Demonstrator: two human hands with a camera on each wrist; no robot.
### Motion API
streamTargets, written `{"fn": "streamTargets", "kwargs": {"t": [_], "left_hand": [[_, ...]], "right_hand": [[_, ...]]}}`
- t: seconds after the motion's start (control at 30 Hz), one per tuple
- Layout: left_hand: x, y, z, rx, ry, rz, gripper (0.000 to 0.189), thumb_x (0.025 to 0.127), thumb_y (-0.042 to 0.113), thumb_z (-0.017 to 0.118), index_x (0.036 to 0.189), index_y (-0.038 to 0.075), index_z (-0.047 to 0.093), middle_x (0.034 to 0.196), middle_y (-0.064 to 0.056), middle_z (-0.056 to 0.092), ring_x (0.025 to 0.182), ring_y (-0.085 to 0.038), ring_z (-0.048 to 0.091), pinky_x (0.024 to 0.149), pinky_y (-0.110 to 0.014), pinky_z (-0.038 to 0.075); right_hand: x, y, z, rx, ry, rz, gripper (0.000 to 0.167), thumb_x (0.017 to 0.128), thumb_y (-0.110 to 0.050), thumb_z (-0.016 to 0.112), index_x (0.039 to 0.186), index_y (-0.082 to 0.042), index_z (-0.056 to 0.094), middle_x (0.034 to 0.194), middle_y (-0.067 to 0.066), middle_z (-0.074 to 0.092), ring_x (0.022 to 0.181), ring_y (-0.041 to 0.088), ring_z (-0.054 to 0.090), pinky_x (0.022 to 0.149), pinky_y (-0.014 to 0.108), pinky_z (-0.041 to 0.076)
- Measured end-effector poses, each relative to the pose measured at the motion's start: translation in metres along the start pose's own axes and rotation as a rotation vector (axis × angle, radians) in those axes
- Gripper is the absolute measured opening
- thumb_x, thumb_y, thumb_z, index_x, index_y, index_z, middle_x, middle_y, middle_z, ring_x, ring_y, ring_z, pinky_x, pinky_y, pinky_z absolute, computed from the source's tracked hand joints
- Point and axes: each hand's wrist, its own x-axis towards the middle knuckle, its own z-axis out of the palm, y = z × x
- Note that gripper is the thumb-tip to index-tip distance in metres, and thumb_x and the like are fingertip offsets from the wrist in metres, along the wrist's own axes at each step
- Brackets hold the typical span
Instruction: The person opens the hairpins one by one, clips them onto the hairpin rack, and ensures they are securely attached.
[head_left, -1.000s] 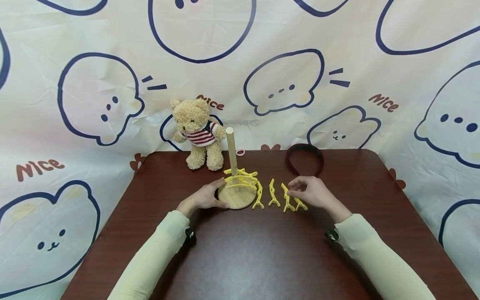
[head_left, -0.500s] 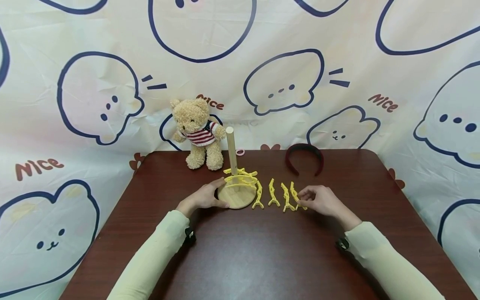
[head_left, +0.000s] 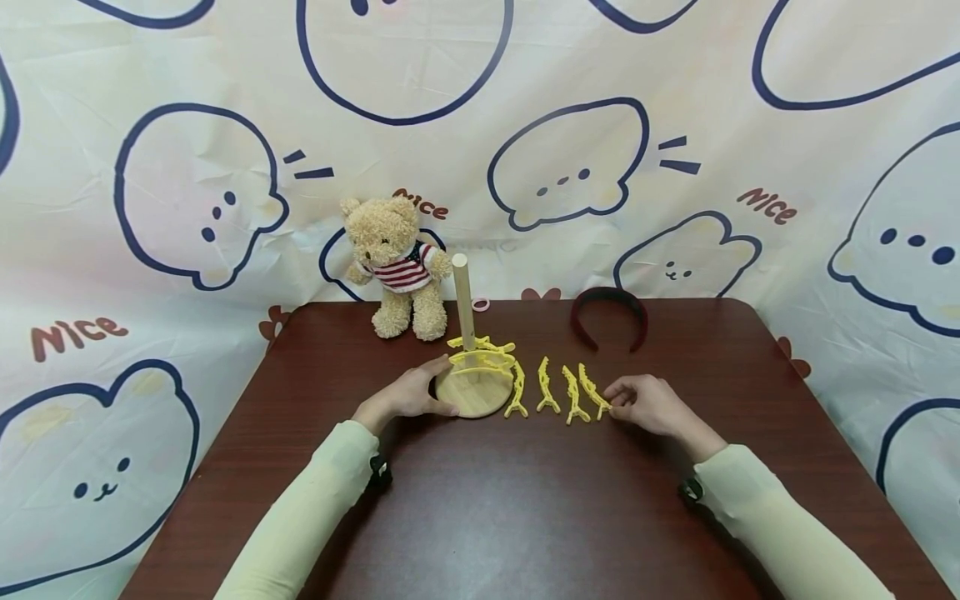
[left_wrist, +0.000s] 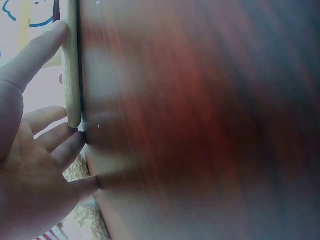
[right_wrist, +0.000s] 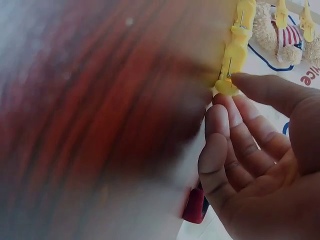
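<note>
My left hand (head_left: 411, 392) holds the rim of a round wooden base (head_left: 474, 395), thumb at the near side and fingers at the left and back. From that base rises an upright wooden post (head_left: 463, 304). Yellow chains of spring clips (head_left: 483, 360) lie around the post in arcs. To the right, several such chains lie side by side on the table. My right hand (head_left: 651, 405) pinches the end of the rightmost yellow clip chain (head_left: 591, 387) between thumb and fingers. In the right wrist view, metal springs show in this clip chain (right_wrist: 234, 57).
A teddy bear (head_left: 397, 271) in a striped shirt stands behind the base at the left. At the back right lies a dark red headband (head_left: 609, 293). A small pink ring (head_left: 480, 305) sits near the far edge of the brown table (head_left: 480, 508). Behind hangs a printed cloth (head_left: 450, 167).
My right hand has moved right and toward me, from over the right-hand chains to the rightmost one's near end. That chain has shifted and turned slightly. My left hand and the base have stayed put.
</note>
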Motion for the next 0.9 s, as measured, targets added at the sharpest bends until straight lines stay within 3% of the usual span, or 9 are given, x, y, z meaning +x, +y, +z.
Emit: {"fn": "streamTargets", "kwargs": {"t": [0.47, 0.9], "left_hand": [[0.0004, -0.0002, -0.0008, -0.006, -0.004, -0.003, 0.094, 0.081, 0.04, 0.083, 0.154, 0.005, 0.036, 0.166, -0.014, 0.023, 0.151, -0.036, 0.027, 0.121, -0.053, 0.027], [0.0021, -0.0026, 0.0015, 0.013, 0.018, 0.037, 0.093, 0.08, 0.04, 0.084, 0.152, 0.002, 0.039, 0.165, -0.016, 0.025, 0.15, -0.036, 0.03, 0.12, -0.051, 0.029]], "right_hand": [[-0.0008, -0.0051, 0.0038, -0.122, 0.009, 0.094, 0.044, 0.074, -0.055, 0.082, 0.094, -0.016, 0.074, 0.081, -0.005, 0.067, 0.073, 0.011, 0.058, 0.065, 0.031, 0.047], [0.0018, -0.0066, -0.0019, -0.234, -0.016, 0.206, 0.051, 0.072, -0.062, 0.08, 0.094, -0.017, 0.069, 0.084, -0.002, 0.064, 0.076, 0.018, 0.056, 0.06, 0.032, 0.04]]}}
